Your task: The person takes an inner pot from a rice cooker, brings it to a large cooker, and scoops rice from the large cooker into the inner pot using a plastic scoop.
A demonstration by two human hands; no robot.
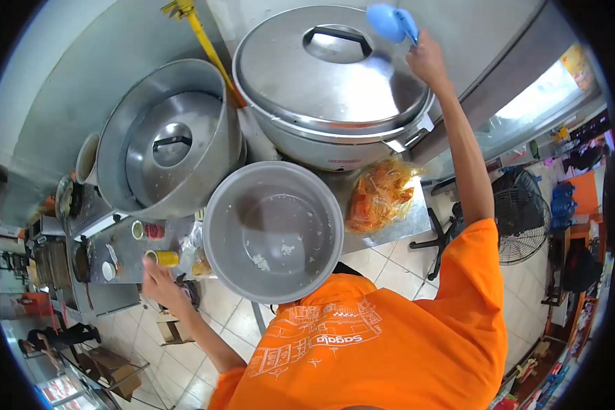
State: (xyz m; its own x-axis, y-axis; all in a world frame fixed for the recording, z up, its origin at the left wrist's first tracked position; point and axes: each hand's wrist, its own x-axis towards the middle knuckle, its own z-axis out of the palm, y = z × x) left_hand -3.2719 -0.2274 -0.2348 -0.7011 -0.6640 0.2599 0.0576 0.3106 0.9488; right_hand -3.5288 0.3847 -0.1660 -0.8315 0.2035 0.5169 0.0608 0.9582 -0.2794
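Observation:
Raised at the upper right, my right hand (427, 60) is closed round the handle of a blue plastic rice scoop (387, 23). The scoop is above the right side of a big rice cooker (287, 78), whose metal lid is on. My left hand (164, 287) reaches out at the lower left, fingers extended and holding nothing visible, close to a yellow can (162, 258). Between my arms, right against my chest, stands a large grey basin (324, 236) with clumps of white rice on its bottom.
A deep metal pot (116, 137) with a lid down inside stands left of the cooker. Clear plastic bags of orange food (383, 195) lie right of the basin. A red-and-white can (148, 230) is at the left. A black floor fan (523, 215) stands behind my right arm.

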